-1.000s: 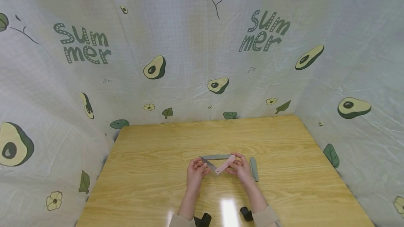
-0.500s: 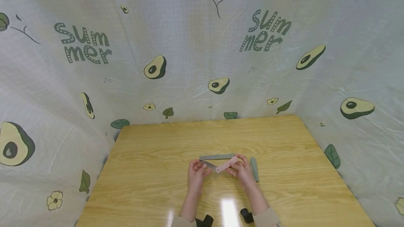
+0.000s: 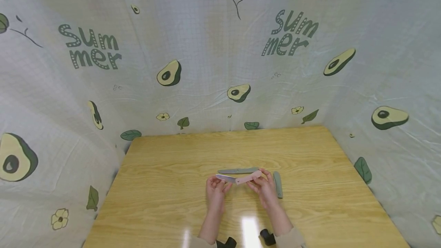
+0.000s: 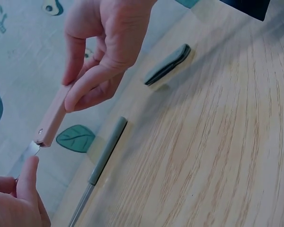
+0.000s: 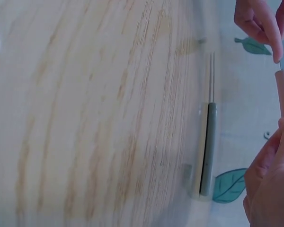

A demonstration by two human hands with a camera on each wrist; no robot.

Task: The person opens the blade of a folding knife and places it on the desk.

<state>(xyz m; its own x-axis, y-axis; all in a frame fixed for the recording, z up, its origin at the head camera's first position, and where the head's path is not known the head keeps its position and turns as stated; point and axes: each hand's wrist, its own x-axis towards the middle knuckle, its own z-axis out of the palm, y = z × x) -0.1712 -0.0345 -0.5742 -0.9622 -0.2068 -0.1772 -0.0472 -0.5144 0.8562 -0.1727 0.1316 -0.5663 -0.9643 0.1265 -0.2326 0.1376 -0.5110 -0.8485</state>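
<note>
A folding knife with a pink handle point(image 3: 248, 178) is held up between both hands, its blade point(image 3: 225, 178) swung out nearly in line with the handle. My left hand point(image 3: 215, 190) pinches the blade between thumb and fingers. My right hand point(image 3: 267, 190) pinches the far end of the pink handle, as the left wrist view also shows. Just behind the hands lies a grey-green folding knife point(image 3: 246, 170), unfolded, its blade pointing left. To the right of my right hand lies a second grey-green folding knife point(image 3: 278, 185), folded.
The wooden table point(image 3: 165, 171) has a cloth point(image 3: 206, 49) printed with avocados hanging behind it and at both sides. Black devices point(image 3: 267, 236) sit at the wrists near the front. Light glares off the tabletop between the forearms.
The pink knife's blade has swung further out from its handle, from a clear V to almost straight. Both hands keep their grip; the grey-green knives lie where they were.
</note>
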